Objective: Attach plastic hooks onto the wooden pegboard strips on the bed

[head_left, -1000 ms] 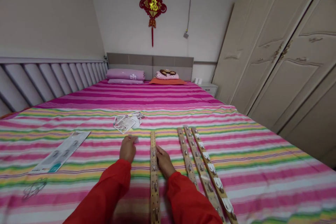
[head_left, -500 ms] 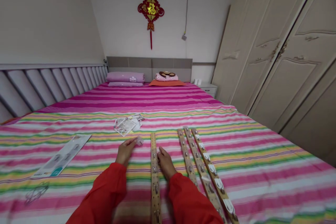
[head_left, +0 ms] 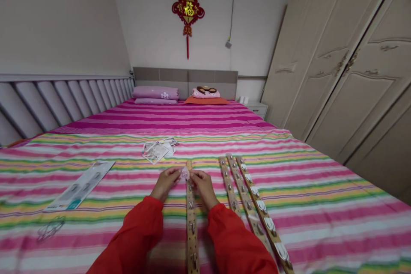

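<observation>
A small clear plastic piece (head_left: 184,174) is pinched in the fingers of my left hand (head_left: 165,183), over the far end of a narrow wooden strip (head_left: 192,209). My right hand (head_left: 202,185) meets it from the other side, thumb and forefinger closed at the piece's edge. Down the strip run small holes and several shiny metal hooks. To the right lie two similar strips with metal hooks, the left one (head_left: 229,185) and the middle one (head_left: 246,199). Beside them another strip (head_left: 267,214) carries white looped pieces.
Clear packets (head_left: 157,150) lie in a pile beyond my left hand. A clear packaging sheet (head_left: 80,186) and a thin tangled loop (head_left: 51,227) are on the left of the striped bedspread (head_left: 128,222). Folded bedding (head_left: 156,93) sits by the headboard; a wardrobe (head_left: 346,72) stands right.
My left hand has moved right with the clear piece, bringing it over the strip. My right hand has moved up along the strip, and its fingers have closed at the piece.
</observation>
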Motion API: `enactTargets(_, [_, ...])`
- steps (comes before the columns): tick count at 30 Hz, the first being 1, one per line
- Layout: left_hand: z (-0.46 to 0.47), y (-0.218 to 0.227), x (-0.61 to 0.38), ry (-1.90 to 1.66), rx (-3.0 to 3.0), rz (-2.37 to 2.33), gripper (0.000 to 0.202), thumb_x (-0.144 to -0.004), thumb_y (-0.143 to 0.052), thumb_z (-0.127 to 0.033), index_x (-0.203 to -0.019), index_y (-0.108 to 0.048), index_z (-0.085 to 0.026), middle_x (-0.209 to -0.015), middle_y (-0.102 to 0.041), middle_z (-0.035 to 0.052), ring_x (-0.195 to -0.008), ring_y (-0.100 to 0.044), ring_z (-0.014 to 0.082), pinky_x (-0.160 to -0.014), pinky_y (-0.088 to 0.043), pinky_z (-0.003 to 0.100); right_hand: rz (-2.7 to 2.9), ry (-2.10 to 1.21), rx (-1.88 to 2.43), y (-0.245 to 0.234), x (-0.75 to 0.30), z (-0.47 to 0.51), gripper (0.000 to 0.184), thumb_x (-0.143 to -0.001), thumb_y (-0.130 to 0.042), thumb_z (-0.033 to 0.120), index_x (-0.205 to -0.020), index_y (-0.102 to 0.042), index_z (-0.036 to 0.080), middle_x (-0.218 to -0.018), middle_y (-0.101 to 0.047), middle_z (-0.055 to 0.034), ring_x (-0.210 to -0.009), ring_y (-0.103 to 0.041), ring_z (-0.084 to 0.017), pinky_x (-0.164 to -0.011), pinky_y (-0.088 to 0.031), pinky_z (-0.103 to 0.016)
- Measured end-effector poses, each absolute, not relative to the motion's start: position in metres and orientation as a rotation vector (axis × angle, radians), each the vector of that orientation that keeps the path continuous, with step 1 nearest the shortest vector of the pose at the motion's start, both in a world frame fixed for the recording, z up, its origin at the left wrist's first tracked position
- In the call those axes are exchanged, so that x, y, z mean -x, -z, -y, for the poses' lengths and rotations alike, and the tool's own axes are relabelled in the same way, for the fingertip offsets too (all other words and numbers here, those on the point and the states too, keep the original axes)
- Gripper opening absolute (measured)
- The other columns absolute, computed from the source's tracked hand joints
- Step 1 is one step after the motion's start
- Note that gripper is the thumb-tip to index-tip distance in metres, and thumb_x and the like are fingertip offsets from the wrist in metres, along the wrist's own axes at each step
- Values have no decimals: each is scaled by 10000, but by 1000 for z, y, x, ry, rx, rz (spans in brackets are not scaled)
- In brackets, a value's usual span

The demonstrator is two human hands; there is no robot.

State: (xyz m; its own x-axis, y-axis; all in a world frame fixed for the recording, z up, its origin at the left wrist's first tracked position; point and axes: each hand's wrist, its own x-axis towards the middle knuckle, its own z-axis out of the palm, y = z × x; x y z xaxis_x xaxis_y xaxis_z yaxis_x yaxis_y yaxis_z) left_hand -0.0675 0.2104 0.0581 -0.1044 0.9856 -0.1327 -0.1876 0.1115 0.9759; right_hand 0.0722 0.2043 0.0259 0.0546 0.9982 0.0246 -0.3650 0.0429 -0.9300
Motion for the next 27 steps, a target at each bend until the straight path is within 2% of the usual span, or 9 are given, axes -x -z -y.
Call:
enactTargets(7, [-223,-55,55,-1292,-966,-1181,451,-457,-830,-352,-831,-701,-137,-714,-686,12,-593,-563,80,-576,-444,199,838,-1319,942,-28,-74,-221,204,-538,-699,279,-703,-674,162,-573,-637,13,-506,-545,-129,-515,-444,-260])
enactTargets(15, [-238,-31,46,-1367,-883,-1227,355,-445,-821,-265,-748,-700,-124,-646,-680,15,-591,-595,111,-571,-465,218,793,-1296,1009,-2,-72,-238,126,-514,-650,251,-602,-631,163,-449,-546,51,-411,-447,-96,-442,-360,-231])
enactTargets(22, [-252,-12,37,-1402,-859,-1247,302,-447,-794,-258,-692,-675,-127,-602,-656,2,-579,-591,116,-578,-470,236,811,-1217,1042,15,-75,-247,102,-512,-630,221,-590,-652,160,-541,-633,10,-526,-536,-132,-543,-425,-248])
enactTargets(27, [-257,-3,36,-1417,-847,-1263,304,-438,-789,-258,-681,-666,-123,-574,-639,-10,-551,-575,107,-556,-458,232,823,-1194,1072,24,-74,-253,119,-530,-621,231,-616,-655,155,-567,-655,-7,-551,-562,-151,-545,-442,-256])
